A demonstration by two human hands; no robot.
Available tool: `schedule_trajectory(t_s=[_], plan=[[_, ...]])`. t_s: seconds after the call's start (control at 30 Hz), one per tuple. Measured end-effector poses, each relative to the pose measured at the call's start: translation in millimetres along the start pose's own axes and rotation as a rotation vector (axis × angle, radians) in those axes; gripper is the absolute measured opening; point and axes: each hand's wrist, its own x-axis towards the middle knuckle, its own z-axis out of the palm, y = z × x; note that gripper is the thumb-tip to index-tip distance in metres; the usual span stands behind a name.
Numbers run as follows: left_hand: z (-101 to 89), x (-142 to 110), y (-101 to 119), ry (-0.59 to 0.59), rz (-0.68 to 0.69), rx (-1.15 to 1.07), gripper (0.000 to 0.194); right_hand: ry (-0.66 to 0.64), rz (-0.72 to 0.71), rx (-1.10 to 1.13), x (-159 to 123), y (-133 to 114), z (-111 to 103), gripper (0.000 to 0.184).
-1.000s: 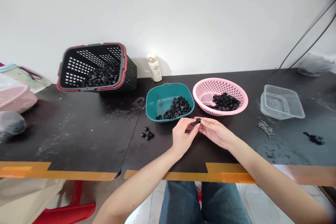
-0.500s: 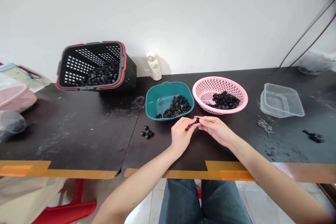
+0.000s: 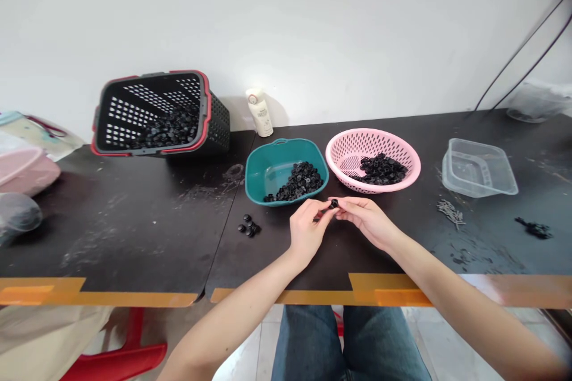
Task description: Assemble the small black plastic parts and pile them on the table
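Between my two hands is a small round black part [image 3: 333, 204], pinched by the fingertips of both. My left hand [image 3: 306, 227] is closed on it from the left, and my right hand [image 3: 364, 219] grips it from the right. Both hands are just above the black table, in front of two containers. The teal basin [image 3: 258, 181] holds a heap of small black ring-like parts [image 3: 300, 181]. Beside it, the pink colander [image 3: 342, 146] contains more black parts [image 3: 382, 169]. Several round black pieces [image 3: 249, 226] lie in a cluster left of my left hand.
A grey and red basket [image 3: 218, 125] with black parts stands at the back left, near a white bottle [image 3: 260, 113]. To the right are a clear plastic box [image 3: 480, 169], thin metal pins [image 3: 451, 212] and dark pieces [image 3: 534, 229]. Orange tape [image 3: 286, 296] lines the front edge.
The view has shifted slightly. Both hands stay in nearly the same place, holding the small black part, which appears slightly turned between the fingertips.
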Motion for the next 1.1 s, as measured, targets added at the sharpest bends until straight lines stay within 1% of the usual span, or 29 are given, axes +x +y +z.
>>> schedule_trajectory(t_s=[0.17,0.27,0.4,0.47,0.63,0.73,0.87,0.97,1.1], plan=[[-1.2,-0.6,-2.1,-0.005,0.067,0.125,0.012,-0.005,-0.011,-0.026,-1.4,-0.6,1.8,0.024],[-2.1,-1.0,-2.7,-0.008,0.095,0.201,0.012,-0.011,-0.014,-0.059,-1.8,0.5,1.8,0.027],[-2.3,-1.3,-2.5,-0.014,0.152,0.257,0.010,-0.022,-0.009,-0.123,-2.0,1.2,1.5,0.032],[-1.9,-0.9,-2.0,-0.013,0.162,0.271,0.011,-0.039,-0.006,-0.129,-2.2,0.7,2.1,0.030],[-1.5,0.9,1.2,0.001,0.081,0.203,0.025,-0.113,-0.002,-0.001,-2.5,0.7,4.3,0.022],[-2.0,1.4,3.0,0.013,0.055,0.157,0.024,-0.152,-0.002,0.072,-2.1,2.3,4.0,0.016],[-3.5,2.1,4.4,0.028,0.058,0.114,0.030,-0.154,0.003,0.121,-1.7,2.7,1.9,0.015],[-4.3,2.7,4.6,0.011,0.073,0.098,0.037,-0.164,0.012,0.132,-2.8,1.4,1.7,0.016],[-4.3,2.4,3.7,0.000,0.102,0.073,0.035,-0.192,0.004,0.100,-5.7,0.3,3.9,0.016]])
